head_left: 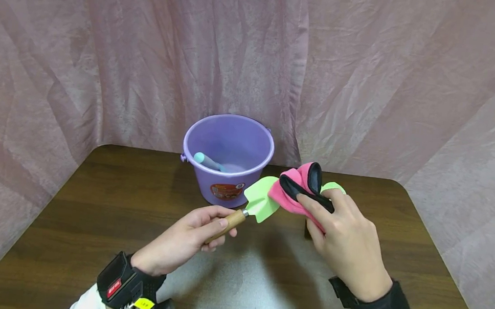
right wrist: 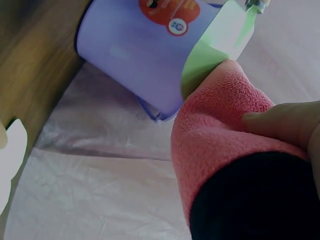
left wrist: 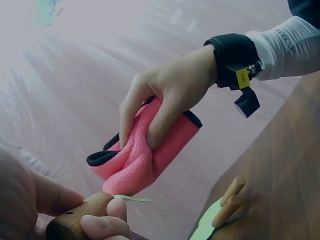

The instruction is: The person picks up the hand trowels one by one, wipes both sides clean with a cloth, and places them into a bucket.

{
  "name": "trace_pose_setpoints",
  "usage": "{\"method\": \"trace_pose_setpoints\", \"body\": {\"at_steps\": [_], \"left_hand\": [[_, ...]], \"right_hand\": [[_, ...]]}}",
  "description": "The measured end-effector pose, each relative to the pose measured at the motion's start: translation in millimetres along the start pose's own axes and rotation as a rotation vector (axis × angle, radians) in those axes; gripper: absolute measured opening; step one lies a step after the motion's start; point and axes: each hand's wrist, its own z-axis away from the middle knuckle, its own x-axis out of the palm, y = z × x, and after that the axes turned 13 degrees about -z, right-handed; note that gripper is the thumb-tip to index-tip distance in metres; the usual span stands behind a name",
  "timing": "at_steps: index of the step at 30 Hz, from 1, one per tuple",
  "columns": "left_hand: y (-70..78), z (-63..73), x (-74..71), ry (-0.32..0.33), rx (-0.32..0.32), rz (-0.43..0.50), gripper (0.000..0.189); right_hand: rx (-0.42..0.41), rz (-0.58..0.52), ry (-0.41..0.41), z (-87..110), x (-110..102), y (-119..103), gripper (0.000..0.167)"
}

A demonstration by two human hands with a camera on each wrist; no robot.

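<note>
My left hand grips the wooden handle of a small garden trowel, whose light green blade points up and to the right. A pink cloth with black edging is pinched and bunched in my right hand. In the right wrist view the folded cloth meets the edge of the green blade. The left wrist view shows thumb and fingers squeezing the cloth from both sides, above the trowel's handle.
A purple bucket stands at the table's back edge, with a light-blue rod-like thing inside. Behind my right hand, light green tools with wooden handles lie on the brown table. A pinkish curtain hangs behind.
</note>
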Motion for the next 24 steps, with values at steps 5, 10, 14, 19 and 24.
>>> {"method": "trace_pose_setpoints", "body": {"at_steps": [5,10,14,19,24], "left_hand": [[-0.4,-1.1,0.4,-0.004,-0.003,0.009,0.034],[-0.6,-1.3,0.3,-0.006,-0.005,0.008,0.034],[-0.2,-1.9,0.2,-0.009,-0.009,0.015,0.035],[-0.3,-2.9,-0.4,-0.013,-0.005,0.028,0.038],[-1.7,-3.1,-1.4,-0.011,-0.009,0.069,0.041]], "right_hand": [[-0.023,0.000,-0.024,-0.2,3,-7,0.040],[-0.073,-0.010,-0.036,-1.0,6,-11,0.035],[-0.129,-0.023,-0.024,-1.6,10,-13,0.034],[-0.216,-0.060,0.035,-4.5,12,-15,0.034],[-0.287,-0.086,0.049,-9.2,9,-13,0.033]]}}
